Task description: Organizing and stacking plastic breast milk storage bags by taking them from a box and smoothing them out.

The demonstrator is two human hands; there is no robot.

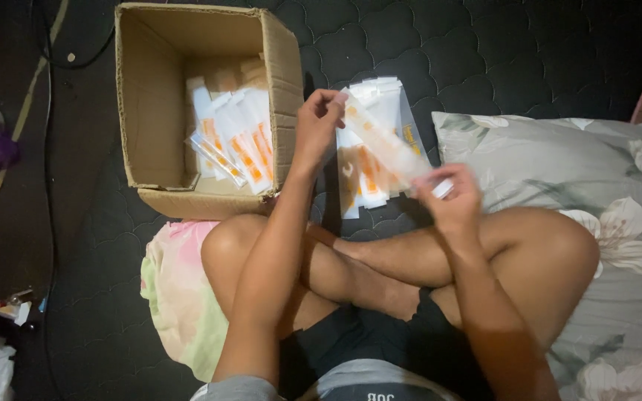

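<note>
1. One cardboard box [209,111] of packets sits just left of the hands.
2. Loose packet pile [369,167] lies beneath them.
3. Long packet [388,145] slants upper-left to lower-right: left hand [317,122] pinches its top, right hand [451,197] its bottom.

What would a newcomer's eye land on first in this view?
First the long clear packet with orange print, held at a slant between the left hand and the right hand, above the crossed legs. Next the open cardboard box at upper left, with more such packets inside, and the loose pile of packets on the dark quilted mat behind the hands. A floral pillow lies on the right.
</note>
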